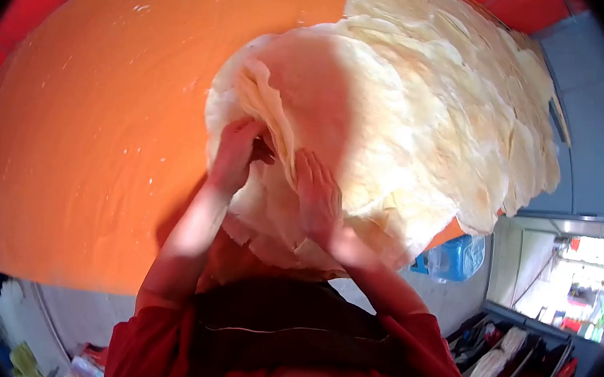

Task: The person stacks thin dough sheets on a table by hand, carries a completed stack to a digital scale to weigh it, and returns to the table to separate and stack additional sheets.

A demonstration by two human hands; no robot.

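Head view: folded flatbread (265, 98) between the hands — left hand (234, 153) curled at its left side, right hand (317, 196) against its lower end; grip cannot be told. Long axis oblique, far end pointing upper left, atop other flatbreads (398, 118).

Flatbreads (465, 110) were pretty much all over the right side of the table (87, 129), left hand (235, 156) and right hand (318, 199) at the pile's left end, container (462, 258) past the near-right edge.
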